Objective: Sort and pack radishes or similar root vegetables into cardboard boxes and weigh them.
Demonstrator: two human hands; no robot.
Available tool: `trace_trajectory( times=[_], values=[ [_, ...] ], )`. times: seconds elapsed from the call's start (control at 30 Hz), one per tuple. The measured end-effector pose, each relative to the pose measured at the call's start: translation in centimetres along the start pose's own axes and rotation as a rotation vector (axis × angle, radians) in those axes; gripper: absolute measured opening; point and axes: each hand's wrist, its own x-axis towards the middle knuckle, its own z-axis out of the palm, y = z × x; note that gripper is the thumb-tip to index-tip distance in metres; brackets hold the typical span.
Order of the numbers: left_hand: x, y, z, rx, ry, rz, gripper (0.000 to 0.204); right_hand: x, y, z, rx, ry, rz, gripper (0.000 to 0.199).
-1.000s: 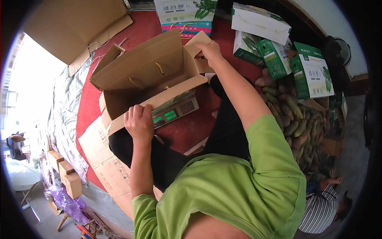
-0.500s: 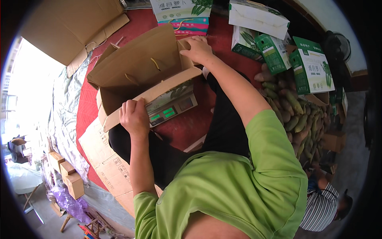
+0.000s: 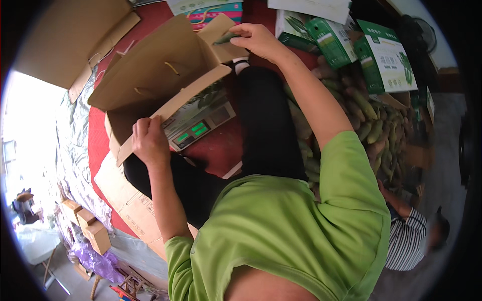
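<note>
Cardboard box [image 3: 160,75] on red floor [image 3: 221,145]; both hands' fingers clamped on flaps.

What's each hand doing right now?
Left hand: closed on the cardboard box front flap edge.
Right hand: gripping the box's far flap.

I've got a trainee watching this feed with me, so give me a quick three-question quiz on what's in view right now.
1. True or false: the left hand grips the near flap edge of the open cardboard box.
2. What sits under the box, showing green digits? A) a digital weighing scale B) a laptop C) a radio
3. Fill in: the right hand holds the box's far ____ flap, with a green vegetable under its fingers.

Key: 1 true; 2 A; 3 corner. Also in view: green and white cartons and a pile of green vegetables on the person's right.
</note>
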Motion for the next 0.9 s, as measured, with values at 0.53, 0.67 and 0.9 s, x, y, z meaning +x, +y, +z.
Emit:
trace_trajectory(
  times=[0.53,0.67,0.9],
  values=[
    [-0.6,-0.8,-2.4,0.011,-0.334,-0.204,0.027,-29.7,23.8,1.1,-0.337,0.053,0.545,0.026],
    [-1.3,-0.5,-1.8,0.078,-0.36,-0.18,0.027,-35.9,27.0,4.0,-0.513,0.013,0.601,0.034],
    [-1.9,-1.1,-1.0,0.098,-0.272,-0.11,0.029,-38.4,22.5,0.8,-0.479,0.064,0.99,0.065]
  ],
)
